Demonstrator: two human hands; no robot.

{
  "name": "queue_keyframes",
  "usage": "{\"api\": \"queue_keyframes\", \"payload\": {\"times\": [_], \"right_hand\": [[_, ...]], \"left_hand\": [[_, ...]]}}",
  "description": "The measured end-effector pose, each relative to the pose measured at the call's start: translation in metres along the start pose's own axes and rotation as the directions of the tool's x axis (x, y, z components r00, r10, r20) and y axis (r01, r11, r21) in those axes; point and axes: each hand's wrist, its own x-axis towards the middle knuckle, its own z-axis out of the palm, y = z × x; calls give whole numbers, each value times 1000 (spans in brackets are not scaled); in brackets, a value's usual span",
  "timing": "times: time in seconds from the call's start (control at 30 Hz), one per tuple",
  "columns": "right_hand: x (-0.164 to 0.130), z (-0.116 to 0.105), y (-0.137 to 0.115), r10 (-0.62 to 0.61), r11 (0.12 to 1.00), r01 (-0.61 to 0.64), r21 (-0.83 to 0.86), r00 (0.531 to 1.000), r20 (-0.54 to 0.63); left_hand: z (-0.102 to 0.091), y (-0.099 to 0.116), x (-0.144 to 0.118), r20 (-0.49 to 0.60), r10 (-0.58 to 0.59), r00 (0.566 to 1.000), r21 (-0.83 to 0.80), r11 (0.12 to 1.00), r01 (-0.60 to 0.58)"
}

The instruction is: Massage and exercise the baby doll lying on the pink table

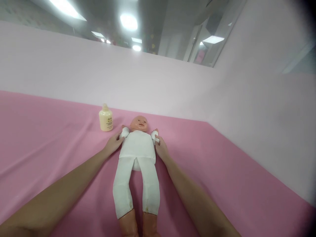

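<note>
A baby doll (137,154) lies face up on the pink cloth (49,138) that covers the work surface, head toward the far edge where the cloth meets the pale pink back wall (123,79), feet toward the near edge. It wears a white one-piece suit covering torso, upper arms and legs; bare feet show at the bottom of the view and the face is uncovered. The left hand (113,144) rests at the doll's arm on that side, fingers loosely curled with the tips touching the white sleeve near the shoulder; whether they pinch the fabric or only lie against it cannot be told at this size. The right hand (161,148) lies against the other sleeve, fingers together along the doll's arm, and its grip is equally unclear. Both forearms run along the doll's flanks from the near edge. A cream-coloured bottle (106,118) with a capped nozzle stands upright just beyond the left hand, beside the doll's head toward the far edge, apart from both; its cap looks on. Judged from this: the suit sits fully on the doll and looks smooth, the bottle untouched, so whatever handling involves the bottle has not begun, and the hands are only at the sleeves.
</note>
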Motion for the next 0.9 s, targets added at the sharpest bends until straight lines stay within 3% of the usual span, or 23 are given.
{"api": "queue_keyframes", "payload": {"times": [0.17,0.3,0.4,0.63,0.8,0.9], "right_hand": [[2,0,1,-8,986,12,168,1000,-24],[5,0,1,26,927,-10,375,999,-38],[7,1,3,44,921,-30,389,999,-26],[4,2,-1,37,931,-21,365,999,-36],[-5,1,-14,-59,983,64,173,998,-36],[-6,1,-14,-76,995,78,59,996,-43]], "left_hand": [[2,-7,3,-24,21,999,-190,981,-25],[2,-7,4,-6,21,1000,-452,892,-21],[3,-7,7,32,12,999,-531,847,7],[1,-3,5,61,81,995,-498,866,-40],[2,1,-3,-50,78,996,-307,947,-90],[3,2,-4,-55,120,991,-189,974,-128]]}}
